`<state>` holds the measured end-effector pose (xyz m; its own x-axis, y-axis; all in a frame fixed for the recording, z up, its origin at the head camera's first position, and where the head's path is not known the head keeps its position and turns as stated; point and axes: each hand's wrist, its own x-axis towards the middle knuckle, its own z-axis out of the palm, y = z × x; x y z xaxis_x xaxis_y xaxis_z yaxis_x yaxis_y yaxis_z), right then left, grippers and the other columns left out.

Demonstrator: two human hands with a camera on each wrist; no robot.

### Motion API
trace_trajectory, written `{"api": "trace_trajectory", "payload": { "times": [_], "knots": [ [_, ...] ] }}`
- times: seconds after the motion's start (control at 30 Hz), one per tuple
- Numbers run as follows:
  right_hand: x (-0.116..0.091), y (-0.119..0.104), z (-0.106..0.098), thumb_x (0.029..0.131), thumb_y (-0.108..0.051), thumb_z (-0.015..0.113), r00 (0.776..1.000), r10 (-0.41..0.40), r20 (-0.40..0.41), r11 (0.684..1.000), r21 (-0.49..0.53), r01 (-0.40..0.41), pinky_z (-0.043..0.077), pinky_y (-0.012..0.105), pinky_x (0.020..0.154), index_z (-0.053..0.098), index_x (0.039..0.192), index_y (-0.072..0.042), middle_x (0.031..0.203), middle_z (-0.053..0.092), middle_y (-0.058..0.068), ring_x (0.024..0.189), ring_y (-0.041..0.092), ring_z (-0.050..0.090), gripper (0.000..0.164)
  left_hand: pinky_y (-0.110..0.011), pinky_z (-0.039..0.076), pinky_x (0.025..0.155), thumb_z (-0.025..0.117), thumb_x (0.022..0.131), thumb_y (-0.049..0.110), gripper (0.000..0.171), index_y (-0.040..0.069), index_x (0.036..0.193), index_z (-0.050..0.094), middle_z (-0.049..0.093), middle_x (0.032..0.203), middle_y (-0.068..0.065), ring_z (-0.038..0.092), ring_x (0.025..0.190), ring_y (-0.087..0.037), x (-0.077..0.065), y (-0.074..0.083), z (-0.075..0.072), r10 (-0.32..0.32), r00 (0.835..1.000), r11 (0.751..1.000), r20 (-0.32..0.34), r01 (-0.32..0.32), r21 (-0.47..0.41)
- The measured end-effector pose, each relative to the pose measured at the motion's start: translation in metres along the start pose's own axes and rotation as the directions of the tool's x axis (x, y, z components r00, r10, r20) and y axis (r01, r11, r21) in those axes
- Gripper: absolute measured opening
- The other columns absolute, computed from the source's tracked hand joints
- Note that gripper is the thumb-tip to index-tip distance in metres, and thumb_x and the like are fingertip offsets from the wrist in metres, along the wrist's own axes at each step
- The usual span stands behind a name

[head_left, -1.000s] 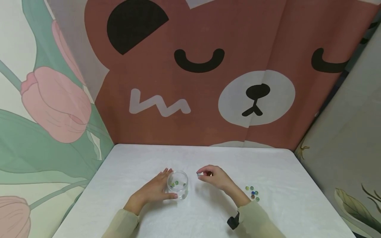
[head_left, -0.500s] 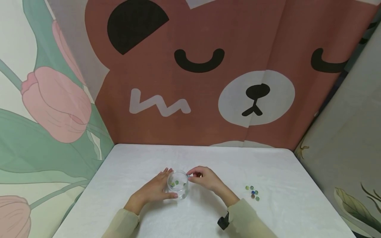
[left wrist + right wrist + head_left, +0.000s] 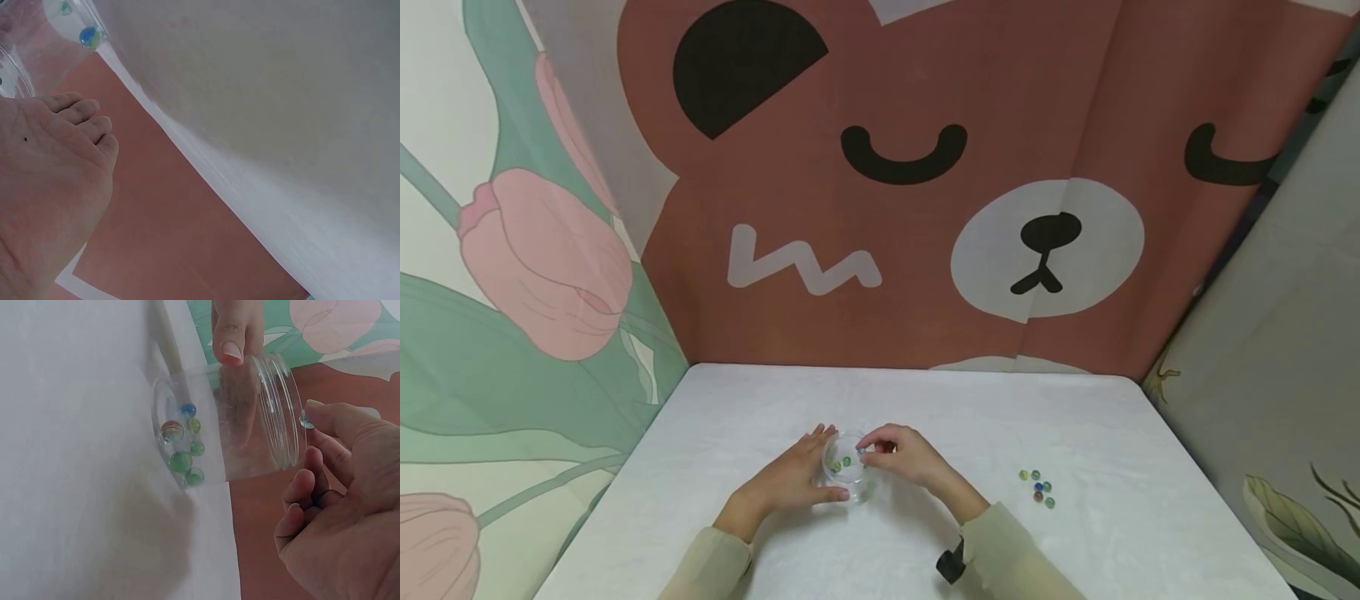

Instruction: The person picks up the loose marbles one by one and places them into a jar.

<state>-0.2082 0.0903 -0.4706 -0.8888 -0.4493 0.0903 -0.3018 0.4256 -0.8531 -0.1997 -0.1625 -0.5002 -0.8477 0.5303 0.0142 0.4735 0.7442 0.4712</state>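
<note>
A clear plastic jar [image 3: 855, 490] with a threaded mouth stands upright on the white table. My left hand [image 3: 790, 481] holds it from the left side, thumb in front and fingers behind. Several glass marbles [image 3: 181, 461], green, blue, yellowish and one red-streaked, lie on its bottom in the right wrist view. Over the mouth, my right hand [image 3: 901, 457] pinches a clear bluish marble [image 3: 305, 420] between thumb and index finger, right at the rim. In the left wrist view, a blue and yellow marble [image 3: 90, 37] shows through the jar wall.
Several loose marbles [image 3: 1038, 487], green, yellow, blue and brownish, lie in a small cluster on the right side of the white table [image 3: 760, 400]. Behind the table hangs a brown bear-print cloth [image 3: 917, 325]; a tulip-print cloth [image 3: 542, 267] borders the left side.
My right hand has moved left with the pinched marble, from beside the jar to over its mouth. My left hand and the jar have stayed in place.
</note>
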Motion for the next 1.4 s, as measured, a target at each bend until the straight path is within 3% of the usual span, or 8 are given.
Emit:
{"api": "trace_trajectory", "payload": {
  "times": [0.77,1.07,1.4],
  "knots": [
    [-0.001,-0.002,0.001,0.092,-0.023,0.076,0.999,0.014,0.029,1.0,-0.014,-0.013,0.042,0.02,0.062,0.072,0.122,-0.01,0.083,0.054,-0.005,0.078,0.01,0.05,0.033,-0.05,0.017,0.127,0.067,0.083,0.071,0.11,0.004,0.16,0.027,0.024,0.167,-0.013,0.015,0.156,-0.03,0.0,0.0,0.001,-0.03,1.0,0.999,0.009,0.03,-0.011],
    [-0.004,0.0,-0.01,0.092,-0.023,0.076,0.999,0.024,0.023,0.999,-0.032,-0.023,0.042,0.022,0.062,0.073,0.121,-0.013,0.083,0.055,-0.003,0.079,0.014,0.051,0.03,-0.049,0.017,0.127,0.068,0.082,0.072,0.111,0.004,0.16,0.028,0.024,0.167,-0.013,0.016,0.156,-0.03,0.001,0.001,0.0,-0.036,0.999,0.999,0.007,0.036,-0.001],
    [-0.016,0.009,-0.033,0.092,-0.023,0.076,0.995,0.1,-0.02,0.995,-0.003,-0.101,0.043,0.023,0.061,0.073,0.121,-0.017,0.085,0.055,-0.001,0.081,0.017,0.051,0.031,-0.05,0.017,0.127,0.07,0.081,0.071,0.11,0.006,0.16,0.029,0.025,0.167,-0.013,0.016,0.156,-0.03,0.002,-0.001,0.001,-0.049,0.999,0.999,0.002,0.049,-0.007]
  ]
}}
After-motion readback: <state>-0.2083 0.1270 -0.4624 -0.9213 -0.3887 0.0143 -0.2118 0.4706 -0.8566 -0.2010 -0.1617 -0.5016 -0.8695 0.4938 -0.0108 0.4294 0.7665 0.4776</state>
